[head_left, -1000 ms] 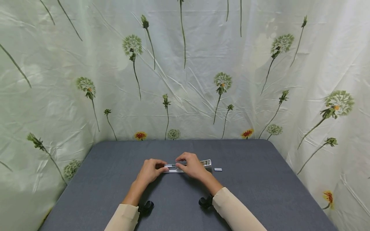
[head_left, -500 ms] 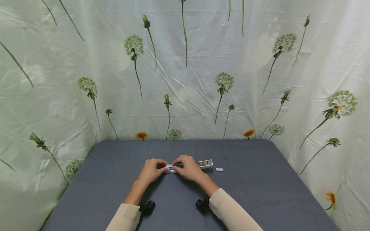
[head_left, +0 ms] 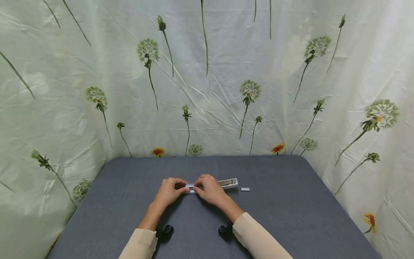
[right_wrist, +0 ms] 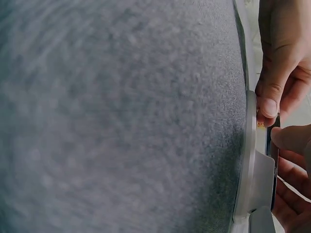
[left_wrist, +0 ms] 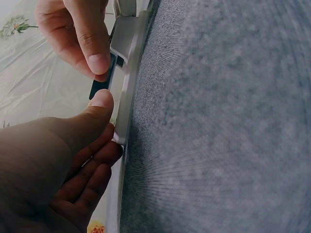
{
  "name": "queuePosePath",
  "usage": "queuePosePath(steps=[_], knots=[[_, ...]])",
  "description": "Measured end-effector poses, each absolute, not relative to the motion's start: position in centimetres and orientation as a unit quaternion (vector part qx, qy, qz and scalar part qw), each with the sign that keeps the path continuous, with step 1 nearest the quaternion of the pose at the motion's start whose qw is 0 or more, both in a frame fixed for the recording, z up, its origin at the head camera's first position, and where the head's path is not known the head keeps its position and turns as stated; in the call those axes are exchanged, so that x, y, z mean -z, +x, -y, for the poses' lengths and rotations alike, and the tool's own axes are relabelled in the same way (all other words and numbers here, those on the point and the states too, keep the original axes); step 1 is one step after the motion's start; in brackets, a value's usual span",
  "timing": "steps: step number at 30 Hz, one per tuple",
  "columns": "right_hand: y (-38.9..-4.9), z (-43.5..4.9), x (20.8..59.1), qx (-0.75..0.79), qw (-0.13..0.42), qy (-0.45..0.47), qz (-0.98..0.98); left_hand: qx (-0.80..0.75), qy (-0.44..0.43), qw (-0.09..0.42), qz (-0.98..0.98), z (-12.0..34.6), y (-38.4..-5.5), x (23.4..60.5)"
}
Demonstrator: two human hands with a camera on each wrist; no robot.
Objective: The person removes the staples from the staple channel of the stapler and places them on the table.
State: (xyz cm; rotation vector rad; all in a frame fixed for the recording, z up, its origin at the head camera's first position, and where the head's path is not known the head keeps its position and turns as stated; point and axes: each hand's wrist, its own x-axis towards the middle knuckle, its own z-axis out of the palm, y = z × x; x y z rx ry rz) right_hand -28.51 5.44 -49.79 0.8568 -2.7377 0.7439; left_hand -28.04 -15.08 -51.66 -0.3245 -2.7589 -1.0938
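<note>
A light grey stapler (head_left: 230, 183) lies lengthwise on the table, its top cover raised so the metal inside shows. My left hand (head_left: 169, 190) holds its left end, thumb and fingers on either side of the dark, narrow magazine (left_wrist: 98, 85). Close beside it, my right hand (head_left: 209, 187) pinches the same magazine between thumb and fingertips. In the right wrist view the grey base (right_wrist: 248, 160) stands below both hands. The fingertips hide most of the magazine, and I cannot tell if staples are between them.
A small light strip, seemingly of staples (head_left: 245, 189), lies right of the stapler. The dark grey table (head_left: 207, 230) ends at a flowered curtain (head_left: 213, 90) behind. Black wrist mounts sit under both forearms.
My right hand has moved left along the stapler toward my left hand, and its fingers have closed on the magazine. More of the raised cover shows. The left hand keeps its hold.
</note>
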Motion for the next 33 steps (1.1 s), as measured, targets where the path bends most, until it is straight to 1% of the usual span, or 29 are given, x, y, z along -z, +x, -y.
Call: queuePosePath(steps=[7, 17, 27, 33], knots=[[-28.3, -5.1, 50.0, -0.259, 0.105, 0.278, 0.919, 0.359, -0.114, 0.079, 0.923, 15.2, -28.1, 51.6], [-28.4, -4.7, 50.4, -0.311, 0.103, 0.263, 0.907, 0.364, -0.106, 0.075, 0.922, 15.2, -28.2, 51.5], [-28.2, -4.1, 49.6, -0.279, 0.118, 0.251, 0.919, 0.363, -0.107, 0.081, 0.922, 15.3, -27.9, 51.5], [-28.6, -3.9, 49.3, -0.262, 0.11, 0.243, 0.928, 0.36, -0.109, 0.08, 0.923, 15.2, -28.0, 51.5]])
